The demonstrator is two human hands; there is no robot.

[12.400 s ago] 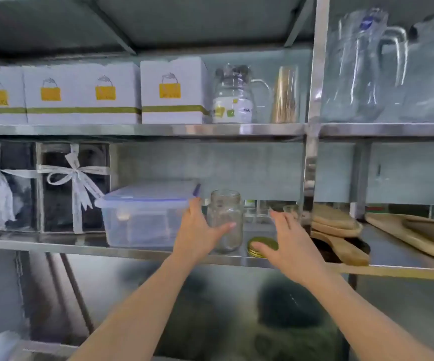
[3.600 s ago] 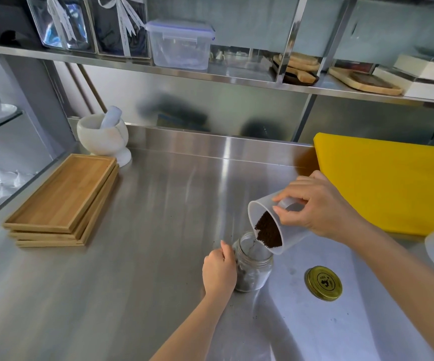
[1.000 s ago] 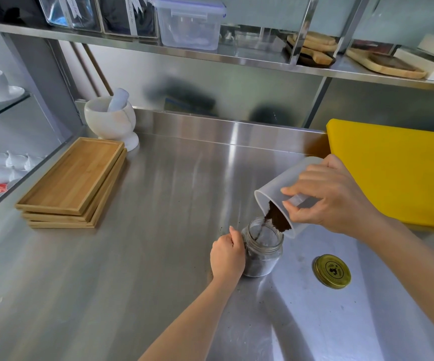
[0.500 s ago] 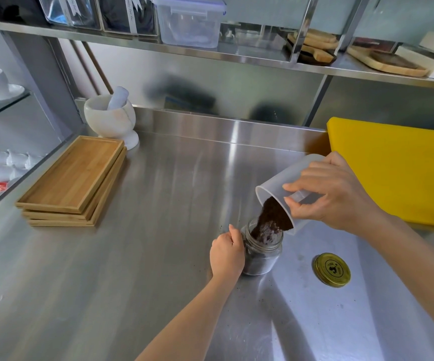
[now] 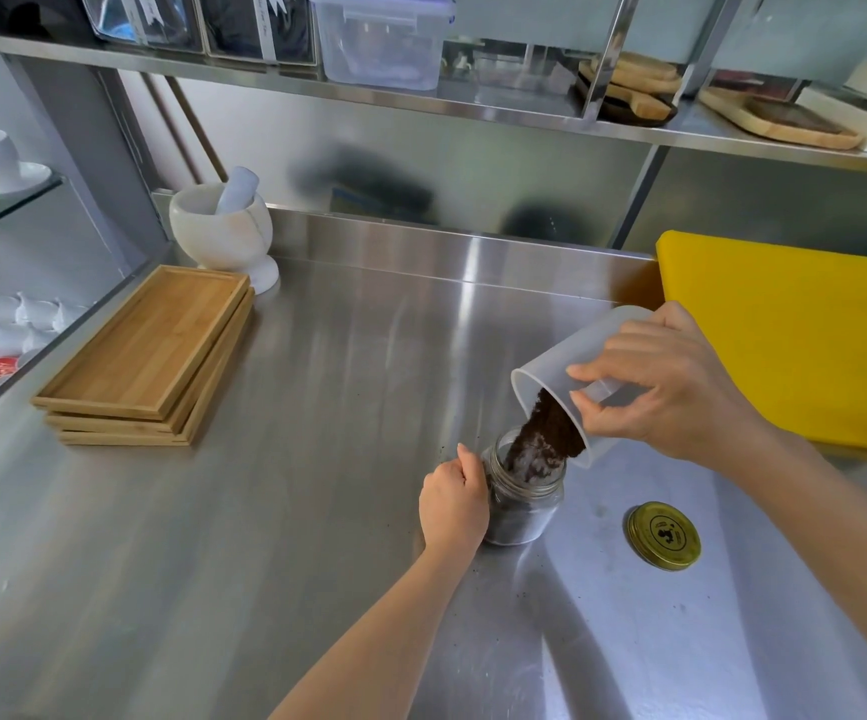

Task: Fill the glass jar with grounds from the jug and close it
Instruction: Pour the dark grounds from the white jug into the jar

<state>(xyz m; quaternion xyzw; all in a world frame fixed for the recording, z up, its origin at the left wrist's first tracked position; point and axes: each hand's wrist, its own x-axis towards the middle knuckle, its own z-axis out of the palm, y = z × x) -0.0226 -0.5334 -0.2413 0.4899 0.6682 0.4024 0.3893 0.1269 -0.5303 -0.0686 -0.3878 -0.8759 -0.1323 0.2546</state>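
A small glass jar [image 5: 527,509] stands upright on the steel counter [image 5: 317,511], partly filled with dark grounds. My left hand [image 5: 453,504] grips its left side. My right hand [image 5: 665,389] holds a translucent white plastic jug [image 5: 550,376] tilted steeply, mouth down over the jar. Dark grounds [image 5: 548,433] slide from the jug's lip into the jar's mouth. The jar's gold lid [image 5: 664,535] lies flat on the counter to the right of the jar, apart from it.
A stack of wooden trays [image 5: 148,353] lies at the left, a white mortar with pestle [image 5: 223,228] behind it. A yellow cutting board [image 5: 795,335] sits at the right. Steel shelf [image 5: 421,103] above holds a plastic box. A few spilled grounds dot the counter near the jar.
The jug has tipped further and more grounds stream into the jar. The jar's level has risen. My left hand has stayed on the jar.
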